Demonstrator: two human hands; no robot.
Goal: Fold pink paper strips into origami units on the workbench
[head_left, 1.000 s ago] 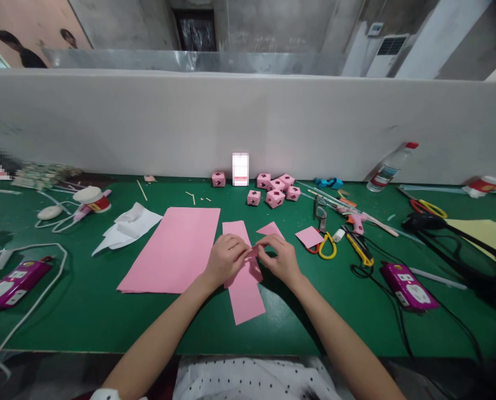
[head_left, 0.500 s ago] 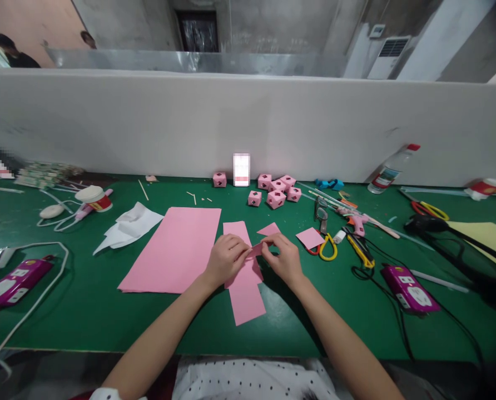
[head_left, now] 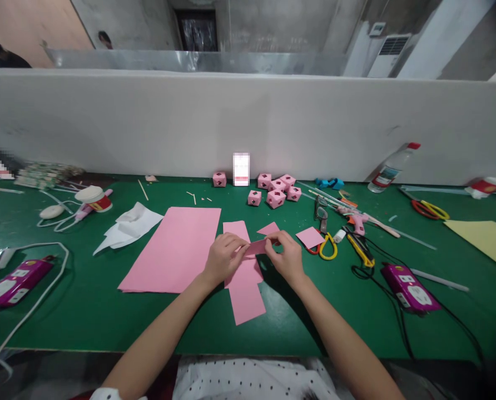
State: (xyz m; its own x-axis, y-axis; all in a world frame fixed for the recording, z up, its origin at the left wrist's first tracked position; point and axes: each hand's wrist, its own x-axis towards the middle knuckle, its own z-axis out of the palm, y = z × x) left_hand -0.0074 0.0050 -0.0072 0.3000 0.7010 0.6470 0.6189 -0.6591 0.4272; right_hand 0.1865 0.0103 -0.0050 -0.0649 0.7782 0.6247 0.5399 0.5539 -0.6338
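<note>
Between my two hands is a small folded piece of pink paper (head_left: 257,248), its ends pinched by the fingertips. My left hand (head_left: 226,256) is closed on its left end, and my right hand (head_left: 284,254) grips the right end between thumb and fingers. Under them lie flat pink paper squares (head_left: 247,304), overlapping in a column. A stack of large pink sheets (head_left: 177,250) is left of my left hand. Beyond my right hand lie a small pink piece (head_left: 268,228) and a pink square (head_left: 310,238), which partly covers red-and-yellow scissors (head_left: 328,248).
Several pink paper cubes (head_left: 276,198) and a phone (head_left: 241,169) stand by the partition. To the right are a pink glue gun (head_left: 358,222), a yellow cutter (head_left: 362,253), a purple power strip (head_left: 410,289) and a bottle (head_left: 387,172). Crumpled white paper (head_left: 129,226) and a cup (head_left: 93,197) are left.
My hands have moved slightly apart, so more of the folded pink paper shows between them. A dark object at the right edge has left the view.
</note>
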